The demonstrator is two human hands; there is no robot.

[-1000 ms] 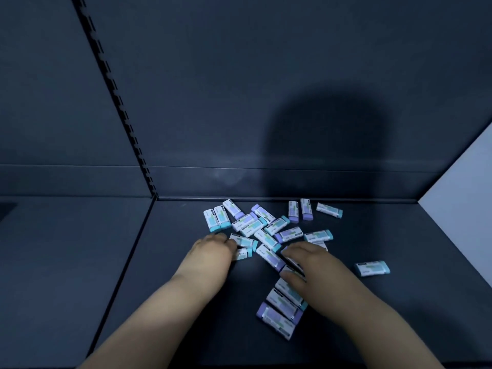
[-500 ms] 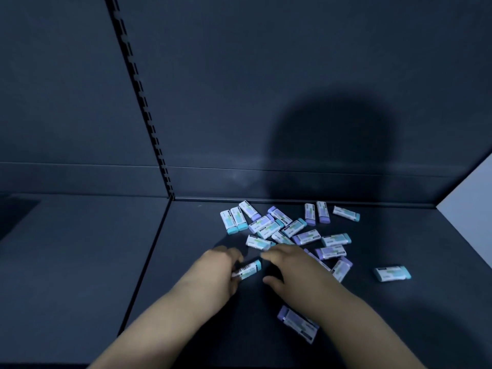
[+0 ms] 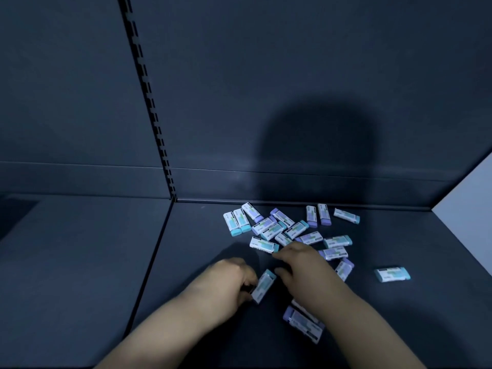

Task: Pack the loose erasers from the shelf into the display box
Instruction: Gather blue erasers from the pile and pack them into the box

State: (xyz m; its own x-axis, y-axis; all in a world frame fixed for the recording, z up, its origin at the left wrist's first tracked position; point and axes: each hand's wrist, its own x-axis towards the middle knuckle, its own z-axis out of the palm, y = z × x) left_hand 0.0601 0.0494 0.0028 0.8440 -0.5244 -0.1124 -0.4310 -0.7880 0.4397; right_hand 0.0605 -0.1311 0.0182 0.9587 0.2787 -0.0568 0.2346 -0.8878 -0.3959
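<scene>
dark grey metal shelf (image 3: pixel 197 249): looks slick to me; I expect a careless sweep scatters the loose white-sleeved erasers (image 3: pixel 294 230) lying on it.
right hand (image 3: pixel 303 270): curls over the pile; I cannot tell whether it grips anything.
left hand (image 3: pixel 229 280): pinches one teal-tipped eraser (image 3: pixel 263 286) by its end; I fear it slips.
display box: nowhere in my view.

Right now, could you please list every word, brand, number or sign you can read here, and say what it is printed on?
Nothing here can be read.
Held eraser in the left hand: sleeve print too blurred.
Nearest eraser: dark barcode-like marks, unreadable.
Pile of erasers: dark print on the sleeves, too small.
Lone eraser at the right: the same.
Shelf: no label or sign visible.
</scene>
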